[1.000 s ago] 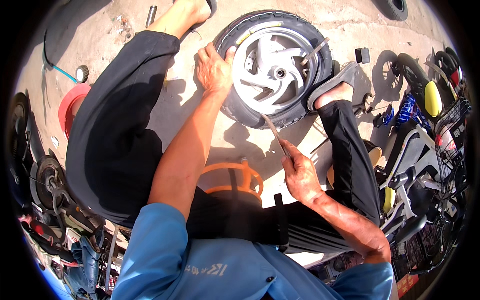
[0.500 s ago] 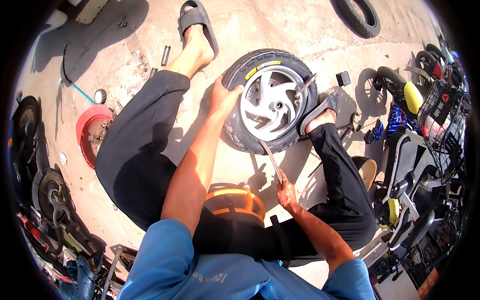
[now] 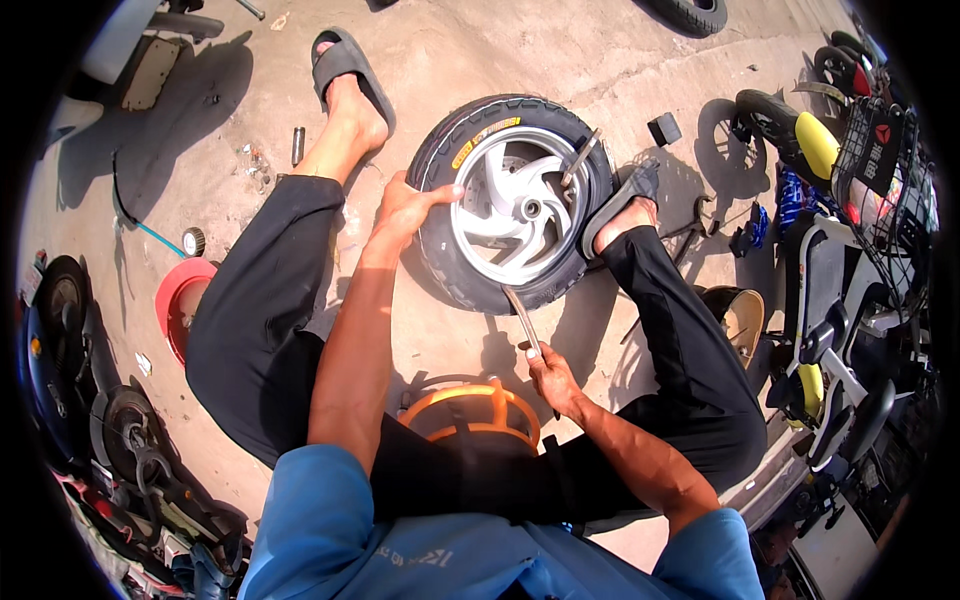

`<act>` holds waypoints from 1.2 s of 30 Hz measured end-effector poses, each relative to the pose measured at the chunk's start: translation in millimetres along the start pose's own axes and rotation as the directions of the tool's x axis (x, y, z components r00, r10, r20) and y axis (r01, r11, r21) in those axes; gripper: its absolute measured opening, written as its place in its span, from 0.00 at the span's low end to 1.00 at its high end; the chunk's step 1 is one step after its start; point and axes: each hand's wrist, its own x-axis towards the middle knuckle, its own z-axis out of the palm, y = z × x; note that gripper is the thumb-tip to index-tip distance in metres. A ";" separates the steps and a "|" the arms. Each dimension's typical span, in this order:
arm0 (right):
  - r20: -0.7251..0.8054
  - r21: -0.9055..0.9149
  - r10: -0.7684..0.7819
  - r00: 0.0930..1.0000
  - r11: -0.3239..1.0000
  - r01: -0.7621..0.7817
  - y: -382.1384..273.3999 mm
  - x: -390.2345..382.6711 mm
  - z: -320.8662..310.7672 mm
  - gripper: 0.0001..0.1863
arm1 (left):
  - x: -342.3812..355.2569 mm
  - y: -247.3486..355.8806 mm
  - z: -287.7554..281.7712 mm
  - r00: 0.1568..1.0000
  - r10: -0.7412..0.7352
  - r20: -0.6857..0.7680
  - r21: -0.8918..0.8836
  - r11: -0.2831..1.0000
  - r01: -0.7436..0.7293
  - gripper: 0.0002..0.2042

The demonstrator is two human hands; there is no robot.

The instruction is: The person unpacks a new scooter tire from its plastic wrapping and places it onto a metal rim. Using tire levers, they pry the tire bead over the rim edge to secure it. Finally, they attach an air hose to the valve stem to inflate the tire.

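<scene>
Compared with half a second ago, I see from my remote seat that the right hand point(image 3: 556, 380) now sits nearer to the tyre point(image 3: 437, 240), it seems, and the end of the metal bar point(image 3: 521, 320) shows behind it. Its fingers are closed around this bar, with the thumb lying along it. The bar's tip has stayed at the near edge of the silver wheel point(image 3: 531, 209), where the tyre meets the rim. The left hand point(image 3: 402, 212) has kept its place on the left side: it clasps the tyre, thumb across the sidewall, fingers around the outer edge, though I cannot see the fingertips. The wheel lies flat on the ground between the legs, and a sandal point(image 3: 640, 183) is against its right side. A second bar point(image 3: 583, 157) remains standing in the upper right of the rim. For the work, I judge this means the prying is still in progress, with the wheel kept steady.
</scene>
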 end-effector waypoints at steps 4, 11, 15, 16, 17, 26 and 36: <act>0.070 0.184 0.029 0.997 0.982 -0.042 -0.6 1.2 -4.1 0.21 | -8.3 12.5 10.8 0.998 0.003 0.065 -0.082 0.997 0.003 0.28; 0.103 0.225 0.004 0.995 0.974 -0.027 -23.0 -1.4 -6.2 0.17 | 6.2 14.9 -2.3 0.986 0.020 0.163 0.051 0.998 -0.029 0.27; 0.139 0.244 -0.008 0.990 0.970 -0.027 -19.6 6.4 -3.4 0.15 | 28.4 2.7 -6.3 0.992 0.115 0.046 0.112 0.987 -0.120 0.31; 0.130 0.245 -0.010 0.991 0.969 -0.022 -14.7 6.2 0.0 0.15 | 24.4 -1.1 -1.9 0.987 0.158 -0.005 0.108 0.982 -0.156 0.33; 0.123 0.168 -0.019 0.992 0.986 -0.002 -11.9 11.0 -2.1 0.15 | 24.0 -1.0 -1.4 0.993 0.121 -0.001 0.123 0.985 -0.120 0.32; 0.096 -0.458 -0.184 0.978 0.865 0.207 -2.1 48.3 -56.0 0.13 | 22.1 -12.5 2.4 0.981 0.168 -0.100 0.204 0.968 -0.145 0.43; -0.066 -0.779 -0.436 0.898 0.585 0.226 -36.2 45.8 -80.6 0.12 | -32.6 -44.2 18.5 0.959 0.193 -0.209 0.136 0.976 -0.167 0.46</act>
